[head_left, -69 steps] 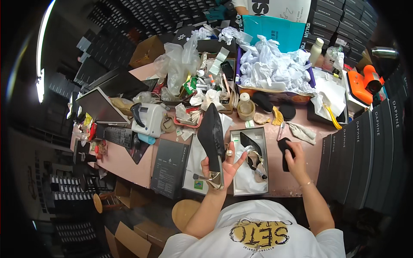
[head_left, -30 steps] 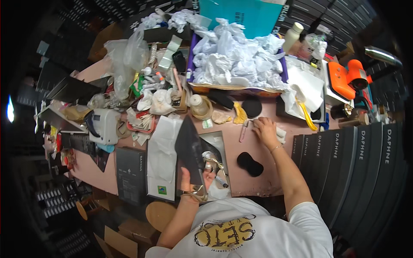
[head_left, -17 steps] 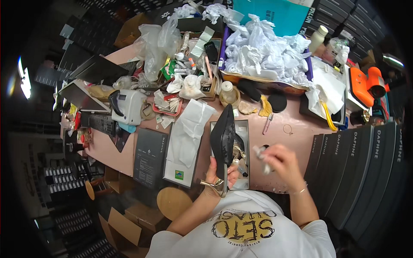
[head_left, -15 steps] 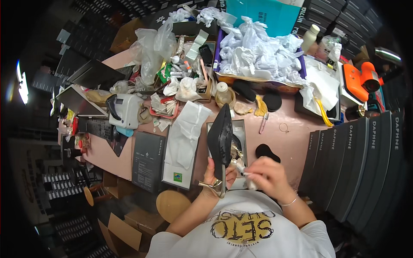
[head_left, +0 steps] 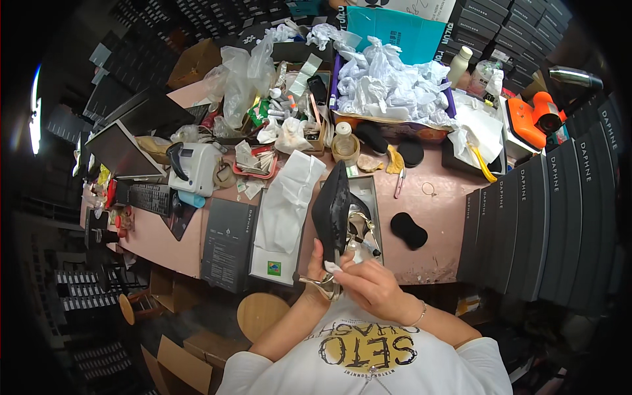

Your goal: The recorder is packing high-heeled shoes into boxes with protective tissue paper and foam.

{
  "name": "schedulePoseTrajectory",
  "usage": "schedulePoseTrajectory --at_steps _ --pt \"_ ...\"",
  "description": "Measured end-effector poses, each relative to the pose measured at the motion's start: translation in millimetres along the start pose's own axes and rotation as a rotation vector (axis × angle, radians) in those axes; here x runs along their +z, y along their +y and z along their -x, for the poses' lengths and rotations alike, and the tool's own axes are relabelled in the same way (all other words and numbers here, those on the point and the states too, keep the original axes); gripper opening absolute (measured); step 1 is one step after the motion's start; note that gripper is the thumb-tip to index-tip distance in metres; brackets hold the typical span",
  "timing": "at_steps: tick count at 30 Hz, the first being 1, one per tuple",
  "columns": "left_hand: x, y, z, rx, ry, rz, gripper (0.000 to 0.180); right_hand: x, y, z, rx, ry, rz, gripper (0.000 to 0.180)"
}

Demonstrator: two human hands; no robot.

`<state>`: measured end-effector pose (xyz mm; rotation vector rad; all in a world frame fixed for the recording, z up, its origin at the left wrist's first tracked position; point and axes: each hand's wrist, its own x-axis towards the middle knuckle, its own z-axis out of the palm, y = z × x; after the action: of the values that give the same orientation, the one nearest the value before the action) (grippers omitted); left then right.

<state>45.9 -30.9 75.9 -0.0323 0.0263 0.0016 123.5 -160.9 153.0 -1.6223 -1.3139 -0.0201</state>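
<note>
Across my pink desk (head_left: 434, 217) a lot is lying about. A black oval sponge (head_left: 409, 230) is sitting at the centre right, with a pink clip (head_left: 399, 184) above it. A purple tray (head_left: 395, 99) heaped with crumpled white tissue paper is filling the upper centre. An orange heat gun (head_left: 536, 118) is resting at the upper right, and dark shoe boxes (head_left: 546, 224) are standing stacked along the right edge. At the left, a white label printer (head_left: 194, 168) is sitting beside a black keyboard (head_left: 153, 197). A round wooden stool (head_left: 263, 316) is showing below the desk edge.
</note>
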Motion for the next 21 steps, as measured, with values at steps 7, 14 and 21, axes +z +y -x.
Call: schedulePoseTrajectory --at_steps 7,14,21 --pt "0 8 11 0.0 -0.003 0.058 0.061 7 -2 -4 -0.012 -0.009 -0.049 0.046" --pt "18 1 8 0.231 0.343 -0.226 0.057 3 4 -16 -0.002 0.008 -0.016 0.044" --pt "47 -3 -9 0.256 0.617 -0.162 0.052 1 15 -26 -0.022 0.046 0.017 0.042"
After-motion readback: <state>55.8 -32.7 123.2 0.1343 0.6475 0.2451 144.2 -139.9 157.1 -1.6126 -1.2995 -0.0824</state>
